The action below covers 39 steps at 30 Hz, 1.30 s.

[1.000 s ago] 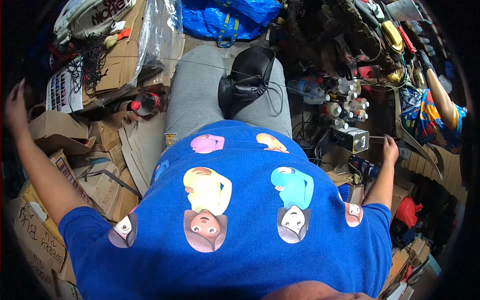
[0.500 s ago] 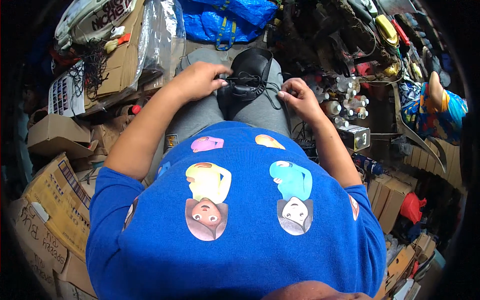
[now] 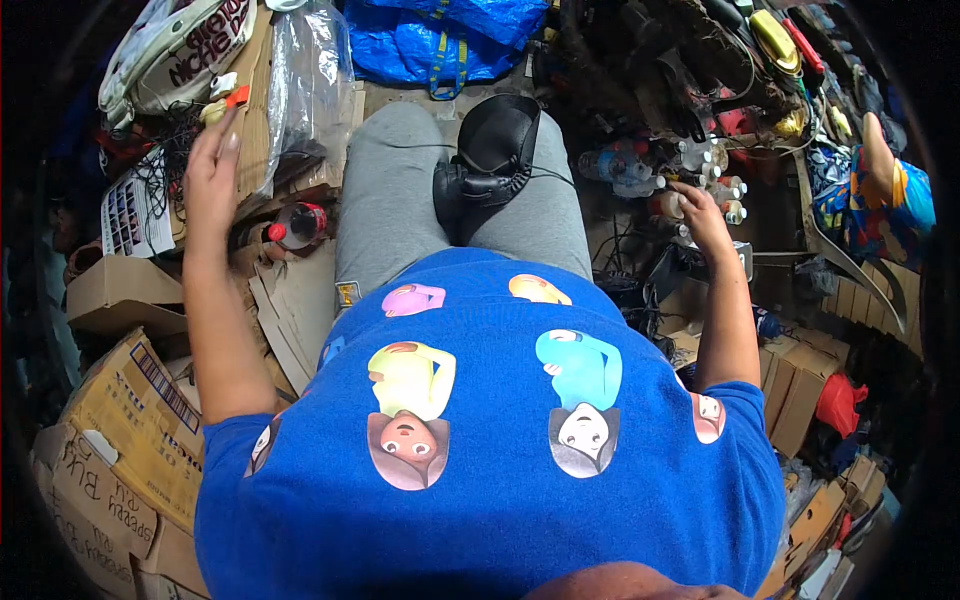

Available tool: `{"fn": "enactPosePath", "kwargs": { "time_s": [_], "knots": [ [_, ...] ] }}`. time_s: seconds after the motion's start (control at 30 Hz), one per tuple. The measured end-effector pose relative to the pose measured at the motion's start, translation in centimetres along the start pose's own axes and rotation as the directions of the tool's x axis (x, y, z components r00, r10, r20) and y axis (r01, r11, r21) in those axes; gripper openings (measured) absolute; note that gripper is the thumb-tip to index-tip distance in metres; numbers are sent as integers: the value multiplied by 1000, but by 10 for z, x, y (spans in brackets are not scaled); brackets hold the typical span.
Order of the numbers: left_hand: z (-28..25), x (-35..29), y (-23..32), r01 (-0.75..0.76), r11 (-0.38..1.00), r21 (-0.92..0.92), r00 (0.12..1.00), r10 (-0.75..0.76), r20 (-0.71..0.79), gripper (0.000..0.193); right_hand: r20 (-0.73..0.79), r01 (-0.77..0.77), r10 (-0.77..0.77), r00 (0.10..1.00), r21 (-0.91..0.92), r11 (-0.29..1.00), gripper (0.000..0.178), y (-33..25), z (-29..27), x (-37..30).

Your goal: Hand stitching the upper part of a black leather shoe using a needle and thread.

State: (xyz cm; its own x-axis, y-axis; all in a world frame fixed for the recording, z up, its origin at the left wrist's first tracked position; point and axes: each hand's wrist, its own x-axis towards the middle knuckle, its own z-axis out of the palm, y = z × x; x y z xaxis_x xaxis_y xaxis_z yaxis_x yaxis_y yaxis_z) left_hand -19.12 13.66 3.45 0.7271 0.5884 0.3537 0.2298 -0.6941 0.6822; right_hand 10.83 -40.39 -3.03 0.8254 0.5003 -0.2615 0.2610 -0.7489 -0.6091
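Observation:
A black lace-up leather shoe (image 3: 497, 140) rests on my lap between my grey-trousered thighs, its opening toward me. Its dark shoelace (image 3: 412, 146) runs nearly straight out to both sides across my legs. Far out to the left, my left hand (image 3: 212, 165) is raised with its long fingers pointing away from me and its thumb against them. My right hand (image 3: 705, 225) is out to the right, fingers bent together beside small bottles. Both appear to pinch the ends of the lace, though the lace near each hand is hard to make out.
At left are cardboard boxes (image 3: 125, 295), clear plastic (image 3: 310, 90) and a red-capped bottle (image 3: 298, 225). A blue bag (image 3: 445, 45) lies ahead. Small plastic bottles (image 3: 725, 187) stand at right, near another person's arm (image 3: 877, 160) and more boxes (image 3: 795, 375).
Both hands have moved from beside the shoe far out to the left and right. The shoelace, looped loosely before, now stretches out to both sides. The shoe stays on my lap.

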Motion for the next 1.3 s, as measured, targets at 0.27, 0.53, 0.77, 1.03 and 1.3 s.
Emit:
{"fn": "enactPosePath", "kwargs": {
  "time_s": [0.27,0.53,0.77,1.03,1.3],
  "knots": [
    [169,9,126,-171,929,-327,675,353,649,46,106,419,-458,883,266,868,11,-153,60,34],
    [203,29,136,-309,931,-192,446,320,836,34,230,369,-427,874,255,893,9,-151,79,47],
    [203,35,130,-27,981,-191,320,190,928,34,150,343,-429,891,398,851,13,-149,98,33],
    [202,39,122,6,972,-237,124,234,964,37,-6,486,-496,868,215,847,20,-155,99,11],
    [204,40,122,-17,969,-247,75,248,966,36,105,613,-607,788,-43,789,22,-173,81,12]
  ]
}}
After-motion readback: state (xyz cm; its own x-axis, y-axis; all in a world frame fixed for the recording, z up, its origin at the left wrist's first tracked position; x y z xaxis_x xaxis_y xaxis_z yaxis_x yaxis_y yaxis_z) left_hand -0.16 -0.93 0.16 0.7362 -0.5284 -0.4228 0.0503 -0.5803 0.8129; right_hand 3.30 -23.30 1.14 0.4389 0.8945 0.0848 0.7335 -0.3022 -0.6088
